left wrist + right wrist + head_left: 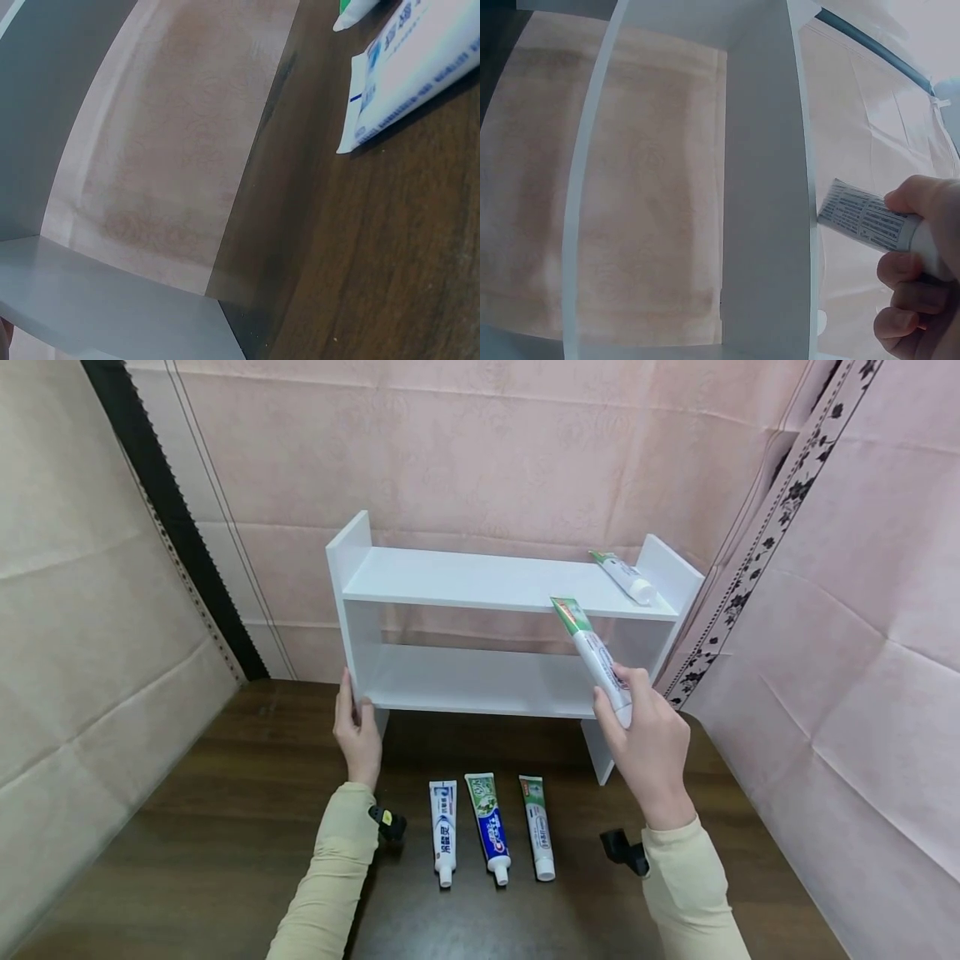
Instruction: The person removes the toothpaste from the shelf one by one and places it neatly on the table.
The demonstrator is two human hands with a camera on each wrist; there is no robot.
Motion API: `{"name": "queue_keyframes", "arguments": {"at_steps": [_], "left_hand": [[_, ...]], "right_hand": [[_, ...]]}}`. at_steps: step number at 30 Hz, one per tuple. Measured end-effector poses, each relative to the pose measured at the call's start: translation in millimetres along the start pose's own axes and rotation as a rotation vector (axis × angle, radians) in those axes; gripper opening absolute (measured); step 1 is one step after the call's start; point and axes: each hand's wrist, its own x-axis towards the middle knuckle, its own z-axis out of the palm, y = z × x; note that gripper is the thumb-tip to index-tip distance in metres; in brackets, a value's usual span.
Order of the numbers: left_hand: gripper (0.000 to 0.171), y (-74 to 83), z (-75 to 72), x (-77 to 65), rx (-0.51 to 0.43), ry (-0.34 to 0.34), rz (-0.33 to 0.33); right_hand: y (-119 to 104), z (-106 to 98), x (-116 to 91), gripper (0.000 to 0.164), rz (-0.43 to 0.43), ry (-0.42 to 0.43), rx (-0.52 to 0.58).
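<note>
My right hand (651, 745) holds a white toothpaste tube (596, 660) with a green end, thumb on one side and fingers on the other near its cap. The tube slants up and left, its flat end overlapping the front edge of the top board in the head view. In the right wrist view its printed side (870, 217) shows, with the curled fingers (897, 322) below. My left hand (358, 735) grips the left side panel of a white two-tier shelf (465, 578), fingers along the outside and thumb at the front. Only a fingertip (6, 337) shows in the left wrist view.
Another green-and-white tube (626, 578) lies on the top board's right end. On the brown wooden table (225, 852), in front of the shelf, three tubes lie in a row: white-and-blue (444, 831), blue-and-green (489, 827) and green-and-white (537, 828). Pale cloth walls (480, 452) surround the table.
</note>
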Motion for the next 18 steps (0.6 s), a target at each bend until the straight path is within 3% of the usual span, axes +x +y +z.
{"name": "queue_keyframes", "arguments": {"at_steps": [11, 18], "left_hand": [[0.052, 1.0, 1.1, -0.1, 0.008, -0.001, 0.013], [0.051, -0.2, 0.7, -0.2, -0.002, 0.006, 0.024]], "right_hand": [[1, -7, -17, 0.031, -0.014, 0.011, 0.053], [10, 3, -40, 0.024, -0.054, -0.062, 0.032]]}}
